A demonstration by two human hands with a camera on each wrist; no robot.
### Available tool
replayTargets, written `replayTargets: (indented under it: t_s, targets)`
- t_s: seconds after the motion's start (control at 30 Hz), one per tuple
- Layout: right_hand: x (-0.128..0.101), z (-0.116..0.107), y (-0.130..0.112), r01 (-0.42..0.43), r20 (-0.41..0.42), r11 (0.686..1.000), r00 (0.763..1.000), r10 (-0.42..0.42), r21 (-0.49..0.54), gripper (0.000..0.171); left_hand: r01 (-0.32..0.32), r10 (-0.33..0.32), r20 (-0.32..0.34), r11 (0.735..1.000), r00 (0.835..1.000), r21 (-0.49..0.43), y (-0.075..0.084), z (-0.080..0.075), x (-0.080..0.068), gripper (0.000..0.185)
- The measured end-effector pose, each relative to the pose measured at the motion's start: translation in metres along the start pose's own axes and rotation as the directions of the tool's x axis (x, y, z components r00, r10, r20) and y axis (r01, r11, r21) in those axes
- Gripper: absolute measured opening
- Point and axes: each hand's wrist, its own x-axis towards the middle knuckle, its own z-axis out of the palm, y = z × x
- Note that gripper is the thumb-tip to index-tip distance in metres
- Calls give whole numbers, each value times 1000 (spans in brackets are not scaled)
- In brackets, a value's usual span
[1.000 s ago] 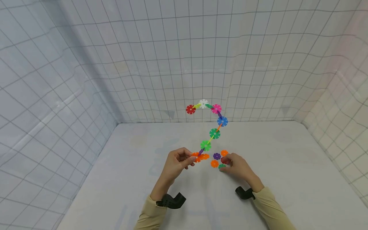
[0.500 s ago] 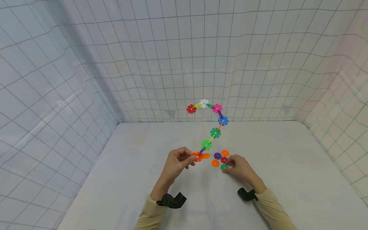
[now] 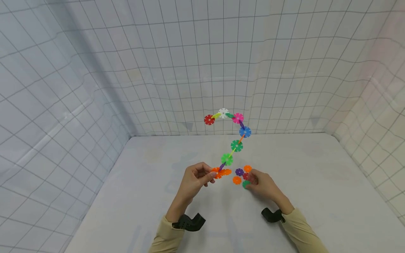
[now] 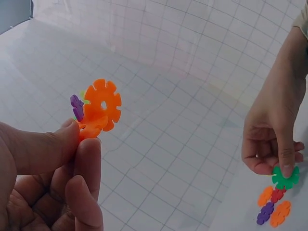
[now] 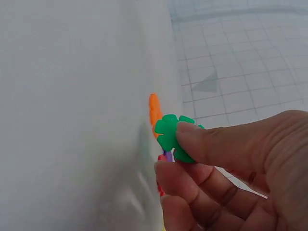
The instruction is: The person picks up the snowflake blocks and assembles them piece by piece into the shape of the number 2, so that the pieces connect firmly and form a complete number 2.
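Fingers of the right hand (image 3: 264, 185) curl round a green disc (image 5: 172, 137), thumb on its face and forefinger beneath, and the disc sits low at the table (image 3: 316, 196), at the near edge of a small loose cluster: an orange disc (image 3: 236, 180), a purple disc (image 3: 239, 172), a second orange disc (image 3: 247, 168) and a red disc (image 3: 246, 176) half hidden by the fingertips. Whether the green disc has cleared the surface is hard to tell from the head view; the left wrist view suggests it touches or just hovers over the red one. To its left, near but apart, the left hand (image 3: 193, 181) pinches the orange end pieces (image 4: 98, 108) of a chain of discs (image 3: 236, 145) between thumb and forefinger. The chain's long axis rises away from that grip, up and to the right through light green, dark green and blue, then bends left across pink and white to a red end piece. The free orange end faces right, toward the green disc, so the right hand is the nearer one to it, and the gap between them runs roughly level across the table.
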Motion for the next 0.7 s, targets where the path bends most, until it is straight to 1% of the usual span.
replayTargets:
  t_s: [0.13,0.2,0.27,0.33,0.4,0.5,0.6,0.7]
  targets:
    - [0,-3,-9,89,-58,995,995,-86,39,18,-11,11,4,1000,1000,-4,1,0,0,12]
    - [-1,-6,-17,119,-94,991,989,-113,63,16,-12,12,3,1000,1000,-3,1,0,0,13]
    - [-3,-10,-25,139,-113,984,986,-127,113,15,-10,10,0,1000,1000,-2,1,0,0,13]
    - [-6,-15,-35,156,-118,969,984,-136,189,14,-8,8,-3,1000,1000,-4,1,0,0,13]
    - [-9,-20,-45,172,-113,943,983,-145,284,14,-6,6,-5,1000,1000,-6,1,0,-1,13]
    - [-14,-27,-60,196,-111,891,980,-165,409,15,-6,6,-3,1000,1000,-17,2,1,-1,12]
    - [-19,-34,-73,226,-124,847,974,-189,482,17,-14,14,0,1000,1000,-28,4,1,-2,11]
    - [-22,-38,-82,263,-145,811,965,-220,523,21,-17,18,4,999,1000,-29,4,1,-2,9]
